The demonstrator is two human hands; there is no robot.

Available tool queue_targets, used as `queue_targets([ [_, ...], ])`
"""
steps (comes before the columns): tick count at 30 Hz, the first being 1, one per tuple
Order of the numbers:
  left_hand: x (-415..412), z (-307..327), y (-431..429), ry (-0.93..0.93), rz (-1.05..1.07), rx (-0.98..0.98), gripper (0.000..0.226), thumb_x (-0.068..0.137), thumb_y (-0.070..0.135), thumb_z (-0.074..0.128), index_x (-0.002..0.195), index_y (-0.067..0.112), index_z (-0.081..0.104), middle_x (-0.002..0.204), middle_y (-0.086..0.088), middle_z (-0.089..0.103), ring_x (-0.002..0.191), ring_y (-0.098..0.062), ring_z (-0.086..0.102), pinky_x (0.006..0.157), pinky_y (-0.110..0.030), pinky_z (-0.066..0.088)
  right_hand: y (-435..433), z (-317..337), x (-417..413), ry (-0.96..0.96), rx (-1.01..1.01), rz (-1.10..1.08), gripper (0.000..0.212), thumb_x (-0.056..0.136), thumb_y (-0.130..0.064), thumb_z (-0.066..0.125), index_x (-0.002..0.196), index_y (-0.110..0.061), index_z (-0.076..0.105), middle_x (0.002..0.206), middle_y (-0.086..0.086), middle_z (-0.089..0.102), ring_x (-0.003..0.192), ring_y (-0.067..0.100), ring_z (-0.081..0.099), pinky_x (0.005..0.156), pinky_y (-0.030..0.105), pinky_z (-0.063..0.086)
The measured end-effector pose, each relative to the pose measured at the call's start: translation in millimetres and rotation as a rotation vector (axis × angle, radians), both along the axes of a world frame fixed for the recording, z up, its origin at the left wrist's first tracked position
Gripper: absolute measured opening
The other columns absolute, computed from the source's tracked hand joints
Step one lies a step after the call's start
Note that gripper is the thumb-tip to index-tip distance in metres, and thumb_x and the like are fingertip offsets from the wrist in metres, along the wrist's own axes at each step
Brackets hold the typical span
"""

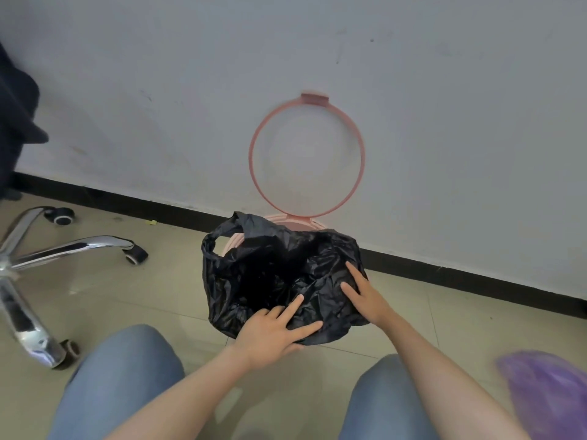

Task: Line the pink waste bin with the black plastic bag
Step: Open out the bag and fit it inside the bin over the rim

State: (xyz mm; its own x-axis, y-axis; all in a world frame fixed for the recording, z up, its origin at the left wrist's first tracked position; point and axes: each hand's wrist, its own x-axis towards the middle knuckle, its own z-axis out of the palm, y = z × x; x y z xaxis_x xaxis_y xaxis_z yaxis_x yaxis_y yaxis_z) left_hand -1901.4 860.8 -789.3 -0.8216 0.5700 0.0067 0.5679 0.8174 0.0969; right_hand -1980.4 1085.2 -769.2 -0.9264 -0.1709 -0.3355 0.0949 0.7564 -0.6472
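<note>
A black plastic bag is draped over the pink waste bin, hiding most of it; only bits of the pink rim show at the back and left. The bin's pink ring lid stands flipped up against the wall. My left hand lies flat on the near edge of the bag, fingers spread. Over on the bag's right side my right hand presses down, fingers apart. One bag handle loop sticks up at the left.
A chrome office chair base with castors stands on the tiled floor to the left. A purple plastic bag lies at the lower right. My knees in blue jeans fill the foreground. The white wall with black skirting runs right behind the bin.
</note>
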Motion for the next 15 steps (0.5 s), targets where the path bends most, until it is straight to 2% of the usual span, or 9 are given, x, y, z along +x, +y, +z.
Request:
queue_targets([
  [2,2,0,1,0.008,-0.03,0.004,0.045,0.082,0.05,0.029,0.126,0.048,0.034,0.124,-0.007,0.066,0.073,-0.013,0.07,0.051,-0.016,0.048,-18,2,7,-0.054,-0.353,-0.196,0.065,0.093,-0.031,0.048,0.144,-0.03,0.008,0.152,0.002,0.025,0.137,0.024,0.03,0.113,0.04,0.028],
  [4,3,1,2,-0.003,-0.041,-0.025,0.048,0.078,0.046,0.031,0.126,0.049,0.033,0.124,-0.006,0.065,0.073,-0.012,0.069,0.052,-0.016,0.048,-29,-1,8,-0.066,-0.514,-0.363,0.063,0.093,-0.027,0.05,0.144,-0.027,0.014,0.147,0.005,0.032,0.134,0.025,0.034,0.112,0.043,0.031],
  [6,3,1,1,-0.003,-0.035,-0.034,0.049,0.077,0.045,0.031,0.126,0.05,0.033,0.124,-0.006,0.065,0.073,-0.012,0.069,0.052,-0.016,0.049,-29,3,3,0.061,-0.39,-0.477,0.047,0.092,-0.031,0.049,0.136,-0.021,0.036,0.138,0.007,0.045,0.128,0.027,0.042,0.108,0.044,0.036],
  [9,3,1,-2,-0.025,-0.039,-0.029,0.05,0.079,0.05,0.03,0.129,0.048,0.03,0.124,-0.007,0.065,0.074,-0.012,0.07,0.058,-0.017,0.052,-26,12,0,0.399,0.025,-0.655,0.028,0.091,-0.027,0.048,0.11,-0.012,0.062,0.122,0.017,0.052,0.113,0.034,0.049,0.093,0.042,0.042],
  [11,3,9,-2,-0.021,-0.037,-0.042,0.052,0.087,0.059,0.021,0.138,0.052,0.01,0.134,-0.011,0.057,0.097,-0.019,0.068,0.078,-0.029,0.055,-33,19,1,0.42,0.16,-0.547,0.032,0.09,-0.026,0.049,0.118,-0.011,0.056,0.133,0.021,0.04,0.121,0.038,0.039,0.098,0.046,0.038],
  [12,2,15,-3,-0.047,-0.025,-0.022,0.054,0.088,0.064,0.011,0.137,0.055,-0.009,0.145,-0.013,0.043,0.121,-0.027,0.055,0.095,-0.04,0.047,-38,20,1,0.329,0.198,-0.447,0.041,0.09,-0.029,0.049,0.128,-0.013,0.046,0.142,0.022,0.031,0.128,0.04,0.032,0.102,0.048,0.035],
  [13,1,20,-3,-0.052,-0.009,0.0,0.056,0.084,0.068,0.006,0.131,0.057,-0.023,0.153,-0.014,0.029,0.138,-0.031,0.031,0.108,-0.047,0.033,-43,16,1,0.22,0.226,-0.353,0.052,0.09,-0.031,0.05,0.137,-0.016,0.034,0.149,0.02,0.02,0.133,0.04,0.024,0.106,0.049,0.031],
  [14,2,25,-4,0.005,0.023,0.034,0.057,0.085,0.067,0.009,0.132,0.056,-0.021,0.154,-0.014,0.026,0.143,-0.031,0.015,0.113,-0.049,0.024,-47,11,2,0.132,0.256,-0.285,0.059,0.09,-0.03,0.05,0.141,-0.019,0.024,0.153,0.019,0.011,0.136,0.04,0.018,0.108,0.049,0.029],
  [15,4,29,-5,0.085,0.078,0.082,0.057,0.089,0.061,0.02,0.14,0.051,-0.004,0.15,-0.015,0.035,0.141,-0.032,0.016,0.112,-0.049,0.025,-50,6,2,0.093,0.273,-0.252,0.062,0.089,-0.024,0.05,0.143,-0.02,0.019,0.154,0.018,0.007,0.137,0.04,0.016,0.108,0.048,0.03],
])
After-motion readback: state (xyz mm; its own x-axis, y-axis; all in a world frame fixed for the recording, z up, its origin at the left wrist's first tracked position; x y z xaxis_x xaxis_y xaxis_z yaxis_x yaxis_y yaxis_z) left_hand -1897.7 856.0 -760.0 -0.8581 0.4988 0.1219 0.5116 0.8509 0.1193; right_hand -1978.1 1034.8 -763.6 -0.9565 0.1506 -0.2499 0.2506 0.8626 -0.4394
